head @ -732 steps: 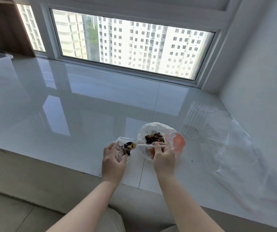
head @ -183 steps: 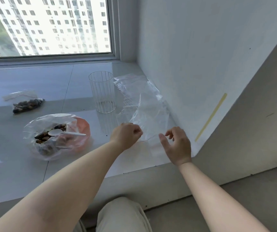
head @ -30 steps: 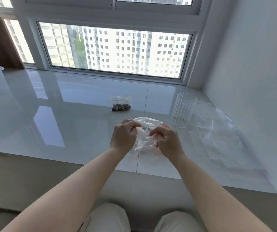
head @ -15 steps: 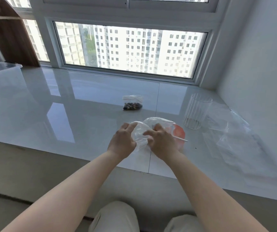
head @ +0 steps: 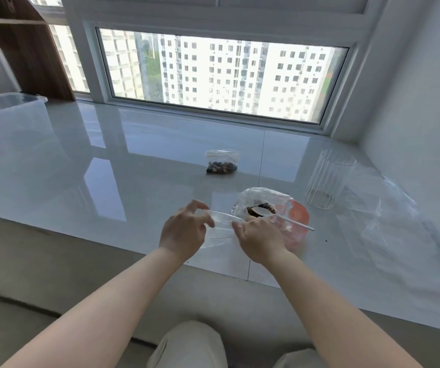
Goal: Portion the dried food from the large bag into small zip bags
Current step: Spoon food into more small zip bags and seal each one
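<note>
Left hand (head: 184,229) and right hand (head: 260,239) each pinch an empty zip bag (head: 220,227) — held beside the large bag (head: 272,208) on the bench (head: 134,181).

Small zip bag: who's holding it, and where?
Both hands hold the empty small zip bag by its top opening edge: left hand at the left end, right hand at the right end.

The bench (head: 134,160) was glossy, mirror-smooth tile. The zip bag (head: 220,227) was thin clear plastic, the ribbed cup (head: 328,181) transparent, the shelf (head: 35,49) dark matt wood.
</note>
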